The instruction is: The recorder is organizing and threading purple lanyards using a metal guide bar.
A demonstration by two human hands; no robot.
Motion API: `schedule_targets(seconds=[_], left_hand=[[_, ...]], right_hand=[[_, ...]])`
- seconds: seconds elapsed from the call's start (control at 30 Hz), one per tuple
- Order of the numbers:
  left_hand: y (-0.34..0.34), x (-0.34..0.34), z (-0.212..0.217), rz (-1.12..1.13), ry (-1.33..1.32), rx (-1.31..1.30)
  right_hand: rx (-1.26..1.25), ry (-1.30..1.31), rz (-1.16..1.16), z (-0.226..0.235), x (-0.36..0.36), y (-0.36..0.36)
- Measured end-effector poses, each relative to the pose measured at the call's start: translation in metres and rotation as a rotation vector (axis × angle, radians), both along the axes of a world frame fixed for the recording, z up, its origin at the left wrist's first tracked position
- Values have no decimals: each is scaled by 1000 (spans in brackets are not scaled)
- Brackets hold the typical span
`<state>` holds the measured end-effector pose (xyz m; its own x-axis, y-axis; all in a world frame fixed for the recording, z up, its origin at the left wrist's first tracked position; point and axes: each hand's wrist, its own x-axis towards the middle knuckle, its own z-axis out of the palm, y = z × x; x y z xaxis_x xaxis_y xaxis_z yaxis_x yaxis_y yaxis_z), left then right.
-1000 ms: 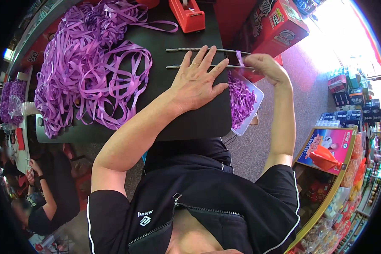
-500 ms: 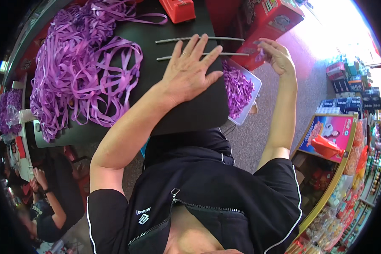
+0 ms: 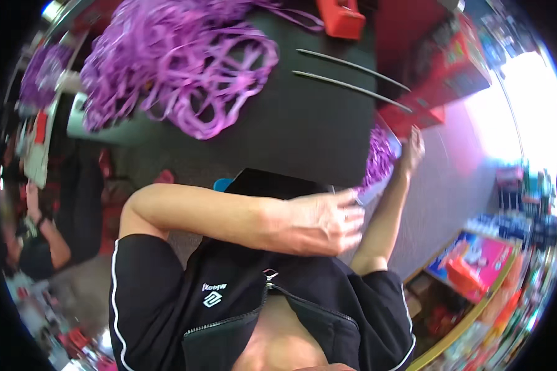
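Note:
My left hand (image 3: 322,224) is in front of my body, off the table. Motion blurs it, but its fingers stand apart and nothing shows in them. My right hand (image 3: 413,150) is at the far right side of a pale plastic bin (image 3: 387,178), its fingers pointing up and smeared. Whether it touches the bin or holds anything I cannot tell. Short purple ribbon pieces (image 3: 378,159) fill the bin beside the table edge. Two thin metal rods (image 3: 353,90) lie side by side on the dark table (image 3: 303,133), their right ends reaching past its edge.
A large tangled heap of purple ribbon loops (image 3: 185,62) covers the table's left part. A red object (image 3: 340,18) sits at its far edge. Red boxes (image 3: 452,68) stand beyond the bin. Another person (image 3: 49,238) sits at the lower left. A display case (image 3: 470,263) is at right.
My left hand has left the rods and drawn back toward my body. My right hand has lowered to the bin's side; the purple bit in its fingers no longer shows. The view has shifted.

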<state>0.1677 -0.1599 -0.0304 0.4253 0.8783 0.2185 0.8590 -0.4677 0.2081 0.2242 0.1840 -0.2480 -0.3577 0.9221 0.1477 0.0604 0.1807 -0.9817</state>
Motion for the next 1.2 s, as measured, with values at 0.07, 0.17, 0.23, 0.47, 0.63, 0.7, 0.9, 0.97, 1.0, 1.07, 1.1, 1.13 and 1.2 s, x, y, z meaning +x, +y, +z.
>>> schedule_targets(seconds=[0.07,0.17,0.23,0.47,0.63,0.7,0.9,0.97,1.0,1.07,1.1,1.13,1.2], left_hand=[[-26,6,-23,-12,-230,-127],[-50,2,-71,48,-645,-335],[-74,-4,-115,319,-709,-259],[-164,4,-236,1058,-497,-42],[-171,3,-238,1195,-589,11],[-177,3,-241,1195,-601,28],[-182,-4,-244,1254,-606,84],[-183,-4,-247,1255,-598,92],[-186,-4,-247,1261,-594,95],[-183,-3,-248,1264,-582,95],[-181,-2,-247,1260,-579,90],[-178,-2,-246,1255,-563,81],[-171,-4,-245,1225,-535,95]], right_hand=[[108,24,-152,63,-8,-40],[371,161,-303,119,-8,-60],[338,275,-205,167,-25,-99],[567,-76,800,256,-82,-217],[854,-288,1320,261,-157,-264],[924,-367,1414,261,-170,-278],[1173,-442,1447,241,-198,-291],[1079,-441,1451,233,-203,-293],[982,-439,1460,231,-205,-297],[960,-426,1433,232,-205,-303],[933,-424,1404,231,-203,-304],[993,-319,1406,223,-206,-302],[955,-189,1335,222,-203,-304]])
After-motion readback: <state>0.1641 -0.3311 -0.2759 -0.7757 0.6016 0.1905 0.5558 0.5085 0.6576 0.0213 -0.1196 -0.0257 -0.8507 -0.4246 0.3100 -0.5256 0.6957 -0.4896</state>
